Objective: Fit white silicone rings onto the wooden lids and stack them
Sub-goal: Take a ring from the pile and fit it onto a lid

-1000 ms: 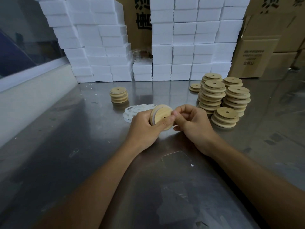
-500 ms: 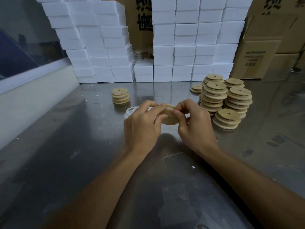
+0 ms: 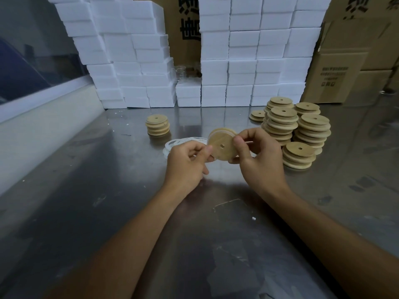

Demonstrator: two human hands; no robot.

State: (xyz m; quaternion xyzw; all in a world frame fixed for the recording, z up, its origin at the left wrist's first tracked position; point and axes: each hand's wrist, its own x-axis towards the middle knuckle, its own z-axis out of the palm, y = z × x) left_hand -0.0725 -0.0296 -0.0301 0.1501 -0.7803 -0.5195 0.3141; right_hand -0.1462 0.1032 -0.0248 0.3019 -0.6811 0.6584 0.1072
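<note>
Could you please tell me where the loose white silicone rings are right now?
The white silicone rings lie on the metal table just behind the left hand, near the small lid stack.

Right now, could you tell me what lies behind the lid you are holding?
Behind the lid, white rings lie on the metal table. The hands and lid hide part of that pile.

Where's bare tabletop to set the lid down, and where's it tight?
Bare steel table runs between both forearms and to the left, toward the white ledge. A smaller gap sits between the short lid stack and the tall lid stacks. Crowded: those stacks beside the right hand, and the ring pile beyond the left hand.
</note>
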